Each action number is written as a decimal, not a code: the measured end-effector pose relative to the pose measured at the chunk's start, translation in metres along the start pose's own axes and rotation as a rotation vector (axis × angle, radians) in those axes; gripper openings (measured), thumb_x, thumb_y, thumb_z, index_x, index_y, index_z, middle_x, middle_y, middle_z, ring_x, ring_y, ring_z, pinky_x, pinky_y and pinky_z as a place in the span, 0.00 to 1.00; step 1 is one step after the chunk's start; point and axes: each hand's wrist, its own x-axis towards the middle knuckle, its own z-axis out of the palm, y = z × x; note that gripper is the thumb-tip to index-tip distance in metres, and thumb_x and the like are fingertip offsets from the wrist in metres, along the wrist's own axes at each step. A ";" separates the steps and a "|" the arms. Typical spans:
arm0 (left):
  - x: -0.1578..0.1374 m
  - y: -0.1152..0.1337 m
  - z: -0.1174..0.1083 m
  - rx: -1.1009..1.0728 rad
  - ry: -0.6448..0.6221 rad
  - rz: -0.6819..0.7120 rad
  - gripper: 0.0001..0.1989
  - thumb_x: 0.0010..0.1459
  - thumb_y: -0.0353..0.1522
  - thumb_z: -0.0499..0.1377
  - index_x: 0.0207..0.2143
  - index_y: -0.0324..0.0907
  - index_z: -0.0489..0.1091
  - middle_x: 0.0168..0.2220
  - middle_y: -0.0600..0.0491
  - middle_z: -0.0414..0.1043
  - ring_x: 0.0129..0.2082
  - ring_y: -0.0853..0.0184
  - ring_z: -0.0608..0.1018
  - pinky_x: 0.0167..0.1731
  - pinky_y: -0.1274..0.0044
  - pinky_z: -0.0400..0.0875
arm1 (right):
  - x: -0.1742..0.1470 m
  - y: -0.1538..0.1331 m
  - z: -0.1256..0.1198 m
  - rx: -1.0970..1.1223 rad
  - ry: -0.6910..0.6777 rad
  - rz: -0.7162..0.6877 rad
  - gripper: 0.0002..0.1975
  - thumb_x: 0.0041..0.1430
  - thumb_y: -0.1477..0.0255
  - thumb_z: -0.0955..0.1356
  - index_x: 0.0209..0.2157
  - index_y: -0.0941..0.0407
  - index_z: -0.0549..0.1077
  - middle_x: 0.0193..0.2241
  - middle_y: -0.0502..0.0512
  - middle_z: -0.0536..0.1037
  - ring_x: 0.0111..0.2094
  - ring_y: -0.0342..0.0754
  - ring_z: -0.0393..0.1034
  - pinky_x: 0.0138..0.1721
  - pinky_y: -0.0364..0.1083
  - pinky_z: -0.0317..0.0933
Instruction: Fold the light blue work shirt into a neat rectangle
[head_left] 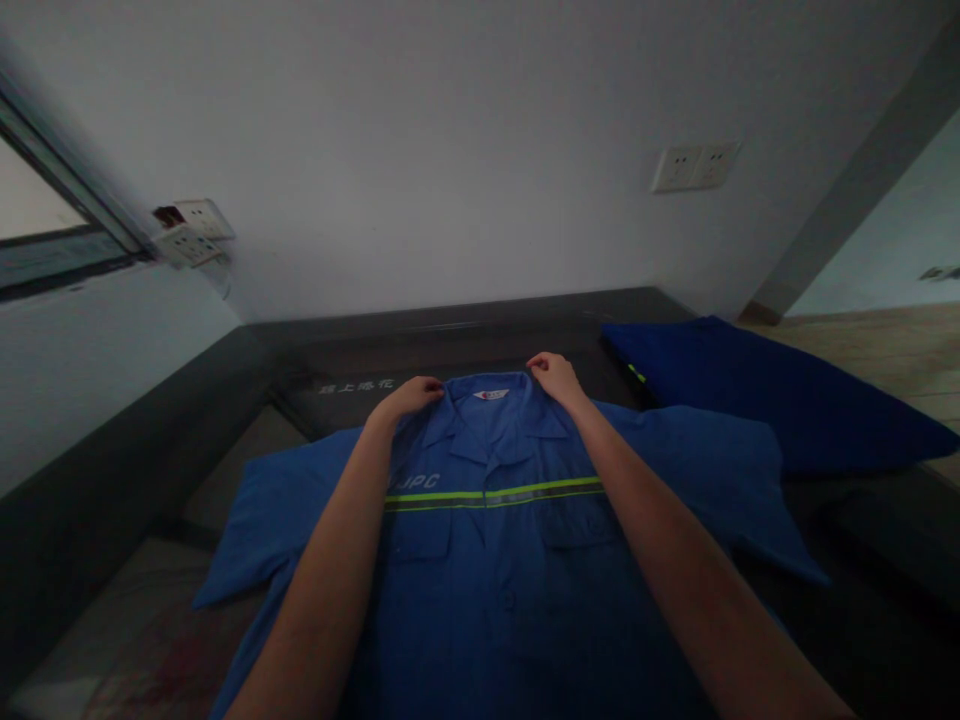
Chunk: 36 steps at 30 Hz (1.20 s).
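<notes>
A blue short-sleeved work shirt [472,580] lies spread out, front side up, its collar pointing away from me. It has a yellow-green and grey stripe across the chest, pale lettering, flap pockets and a white neck label [490,395]. My left hand [415,397] pinches the left edge of the collar, thumb and fingers together. At the collar's right edge, my right hand [555,376] is closed too, its fingertips pressed together at the cloth. Both forearms cross over the shirt front and cover parts of the stripe.
The shirt lies on a dark surface with white characters [356,387] and a raised dark rim [450,315] against the wall. A darker blue folded cloth [757,390] lies at the right. Wall sockets [696,167] are at the upper right, with more sockets [193,232] at the left.
</notes>
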 end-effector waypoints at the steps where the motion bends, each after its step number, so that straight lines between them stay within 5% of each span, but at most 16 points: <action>1: 0.000 -0.001 0.001 0.001 0.001 0.002 0.11 0.55 0.31 0.56 0.38 0.39 0.76 0.38 0.51 0.78 0.37 0.65 0.78 0.37 0.81 0.69 | 0.001 0.003 -0.002 0.008 -0.016 -0.007 0.13 0.59 0.75 0.62 0.42 0.57 0.76 0.39 0.56 0.79 0.40 0.45 0.73 0.41 0.41 0.62; 9: 0.004 0.007 0.019 0.078 0.141 -0.017 0.10 0.59 0.35 0.55 0.36 0.37 0.71 0.37 0.46 0.75 0.37 0.61 0.76 0.38 0.75 0.67 | -0.001 0.009 0.000 -0.020 -0.144 -0.097 0.10 0.60 0.70 0.66 0.39 0.58 0.77 0.38 0.54 0.80 0.39 0.44 0.73 0.40 0.39 0.61; 18: 0.000 0.009 0.020 0.096 0.125 0.029 0.10 0.58 0.34 0.56 0.41 0.39 0.69 0.42 0.45 0.74 0.41 0.61 0.76 0.42 0.75 0.67 | -0.015 -0.005 0.027 -0.232 0.030 -0.078 0.13 0.64 0.68 0.62 0.45 0.59 0.70 0.46 0.64 0.73 0.49 0.54 0.64 0.48 0.50 0.58; 26: -0.001 0.011 0.019 0.071 0.127 0.049 0.13 0.57 0.34 0.57 0.42 0.36 0.70 0.45 0.42 0.73 0.45 0.58 0.74 0.47 0.72 0.65 | -0.022 -0.004 0.038 -0.418 0.154 -0.137 0.13 0.66 0.68 0.59 0.46 0.58 0.67 0.45 0.63 0.72 0.48 0.55 0.63 0.45 0.50 0.57; 36: -0.002 0.001 0.007 -0.091 0.059 -0.005 0.20 0.61 0.37 0.44 0.35 0.35 0.73 0.36 0.46 0.77 0.36 0.62 0.77 0.37 0.75 0.70 | -0.027 -0.006 0.025 -0.327 0.168 -0.115 0.12 0.65 0.69 0.59 0.44 0.58 0.69 0.44 0.62 0.73 0.47 0.54 0.64 0.43 0.48 0.58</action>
